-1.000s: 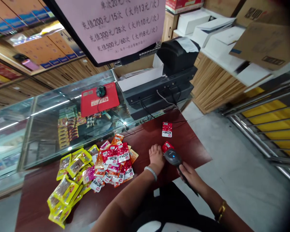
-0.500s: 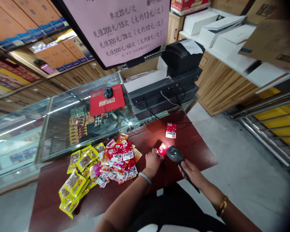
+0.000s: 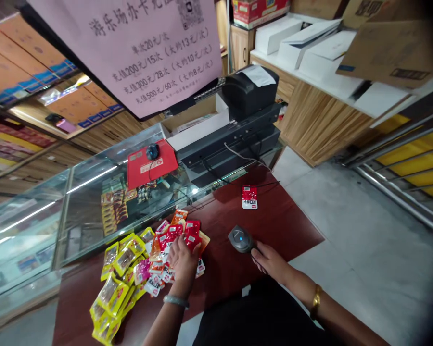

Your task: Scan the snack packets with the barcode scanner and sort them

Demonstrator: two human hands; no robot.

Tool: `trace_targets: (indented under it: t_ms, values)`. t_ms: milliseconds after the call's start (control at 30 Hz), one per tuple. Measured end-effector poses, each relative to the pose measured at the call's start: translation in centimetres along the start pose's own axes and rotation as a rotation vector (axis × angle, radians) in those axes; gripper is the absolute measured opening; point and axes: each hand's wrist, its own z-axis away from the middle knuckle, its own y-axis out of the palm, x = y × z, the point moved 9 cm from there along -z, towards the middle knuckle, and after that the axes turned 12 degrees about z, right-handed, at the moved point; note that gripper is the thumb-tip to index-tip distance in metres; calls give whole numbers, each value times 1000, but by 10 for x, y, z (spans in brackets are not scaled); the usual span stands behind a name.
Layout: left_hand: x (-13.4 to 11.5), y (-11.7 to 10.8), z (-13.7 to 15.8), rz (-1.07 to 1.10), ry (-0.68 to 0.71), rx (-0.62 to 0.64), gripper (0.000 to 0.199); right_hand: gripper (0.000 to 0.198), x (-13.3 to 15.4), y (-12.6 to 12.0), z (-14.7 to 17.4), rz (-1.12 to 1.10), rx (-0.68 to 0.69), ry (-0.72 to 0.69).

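Observation:
In my right hand [image 3: 270,262] is a dark handheld barcode scanner [image 3: 241,239], gripped by its handle, with a small blue light on top. It hangs over the brown table. My left hand [image 3: 183,259] reaches over a heap of red, orange and pink snack packets [image 3: 158,250], its fingers stretched out across the red ones. Whether it touches a packet underneath is hidden. Just left of that heap lies a pile of yellow snack packets [image 3: 110,293]. A single red-and-white packet [image 3: 249,197] lies apart, beyond the scanner.
Behind the table [image 3: 274,211] runs a glass display counter [image 3: 90,206] with a red mouse pad [image 3: 135,168] and black mouse [image 3: 152,151]. A black cash drawer [image 3: 234,144] carries a printer [image 3: 252,91]. A monitor with a pink sign [image 3: 159,62] hangs close above. Metal railings [image 3: 400,202] stand right.
My left hand has moved left from under the scanner to the heap, and no longer visibly holds the red packet. The scanner has shifted left; its red glow is gone and its light turned blue.

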Motion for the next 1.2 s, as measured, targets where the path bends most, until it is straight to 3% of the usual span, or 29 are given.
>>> trace_targets:
  t_ms: [133, 267, 367, 467, 633, 733, 833, 1000, 1200]
  values:
    - [-115, 53, -23, 164, 191, 154, 52, 50, -9, -22, 5, -18, -56, -20]
    - [-216, 101, -44, 262, 170, 232, 67, 49, -27, -48, 14, -55, -144, 28]
    - [-253, 120, -53, 250, 111, 216, 75, 48, -32, -63, 22, -43, -213, 9]
    - [-265, 126, -54, 207, 136, 191, 65, 47, -35, -71, 27, -52, -253, 22]
    - [-241, 133, -43, 165, 180, 332, 35, 51, -33, -71, 25, -112, -268, 56]
    - [-208, 132, -24, 189, 187, 476, 27, 54, -26, -65, 21, -144, -248, 63]
    - [-166, 121, 0, 246, 168, 542, 29, 55, -10, -55, 16, -124, -211, 49]
    - [-93, 91, 31, 364, 67, 547, 29, 56, 25, -19, 7, -31, -101, 1]
    - [-10, 57, 37, 497, -97, 408, 37, 49, 52, 54, -2, 48, 101, -92]
